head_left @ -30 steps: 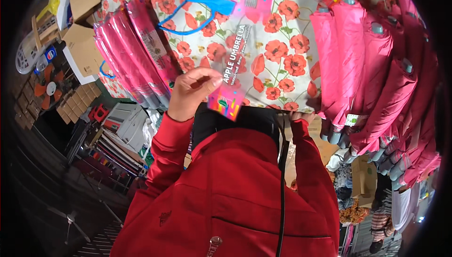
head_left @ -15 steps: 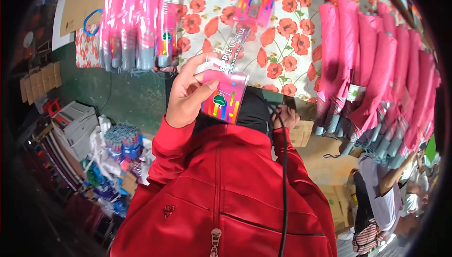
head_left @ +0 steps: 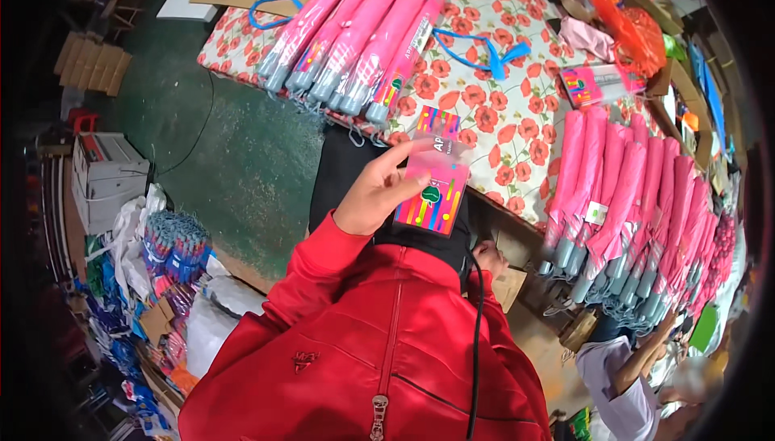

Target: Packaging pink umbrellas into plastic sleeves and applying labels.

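My left hand (head_left: 387,191) pinches a clear plastic umbrella sleeve (head_left: 429,203) with a pink, multicoloured panel and a green emblem. The sleeve is held up in front of my lap, at the near edge of the flowered table. Low by my right thigh, under the table edge, is my right hand (head_left: 489,257); a black cable crosses near it, and its fingers are too unclear to read. Wrapped pink folded umbrellas (head_left: 355,45) with grey handles lie at the table's left end. Many more pink umbrellas (head_left: 622,207) are lined up on the right.
A blue strap (head_left: 488,57) and a stack of printed plastic sleeves (head_left: 593,86) lie on the flowered tablecloth (head_left: 476,5). An orange-red plastic bag (head_left: 626,33) is at the far right. A white cabinet (head_left: 109,170) stands left. Another person (head_left: 617,384) is at lower right.
The view has shifted, showing more of the table. My left hand still holds the sleeve, now lower and less tilted. My right hand stays low by my thigh.
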A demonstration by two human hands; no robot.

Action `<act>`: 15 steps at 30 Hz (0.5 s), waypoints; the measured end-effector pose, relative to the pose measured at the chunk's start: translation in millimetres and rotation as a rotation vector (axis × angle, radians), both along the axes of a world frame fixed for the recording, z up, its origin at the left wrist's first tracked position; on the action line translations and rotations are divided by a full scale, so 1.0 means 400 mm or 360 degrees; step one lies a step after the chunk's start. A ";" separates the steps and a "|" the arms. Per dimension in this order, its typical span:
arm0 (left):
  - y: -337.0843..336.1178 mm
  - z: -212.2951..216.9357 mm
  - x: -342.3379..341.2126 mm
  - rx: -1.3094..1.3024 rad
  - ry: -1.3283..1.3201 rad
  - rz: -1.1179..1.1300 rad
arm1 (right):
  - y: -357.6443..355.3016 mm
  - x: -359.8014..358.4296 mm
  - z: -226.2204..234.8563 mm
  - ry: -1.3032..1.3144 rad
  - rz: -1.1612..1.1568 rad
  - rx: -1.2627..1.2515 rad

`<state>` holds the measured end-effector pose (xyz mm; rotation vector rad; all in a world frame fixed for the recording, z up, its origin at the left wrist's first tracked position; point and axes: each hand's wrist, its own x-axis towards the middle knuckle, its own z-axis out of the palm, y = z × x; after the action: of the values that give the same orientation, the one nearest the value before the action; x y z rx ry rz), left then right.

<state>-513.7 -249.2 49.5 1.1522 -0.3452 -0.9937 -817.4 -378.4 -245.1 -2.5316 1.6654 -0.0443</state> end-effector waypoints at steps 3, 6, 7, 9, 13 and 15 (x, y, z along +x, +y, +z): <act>0.010 0.029 -0.023 -0.0060 0.0067 -0.0044 | 0.019 0.015 0.005 0.0036 0.0024 -0.0072; 0.028 0.030 -0.026 -0.0023 0.0093 -0.0190 | 0.023 0.026 0.006 -0.0094 -0.0004 -0.0005; 0.045 0.010 -0.021 -0.0051 0.0076 -0.0254 | 0.014 0.024 0.006 -0.0111 -0.0066 -0.0038; 0.059 -0.028 -0.011 -0.0018 -0.0082 -0.0356 | 0.011 0.021 0.003 -0.0170 0.0006 -0.0117; 0.047 0.052 -0.034 0.0087 0.0079 -0.0355 | 0.018 0.031 0.038 -0.0185 -0.0071 -0.0013; 0.041 0.056 -0.052 0.0114 0.0143 -0.0356 | 0.020 0.027 0.055 -0.0179 -0.0095 0.0011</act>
<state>-534.3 -232.9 72.0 1.1461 -0.3744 -1.2585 -806.4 -370.4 -223.0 -2.4251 1.6945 -0.1826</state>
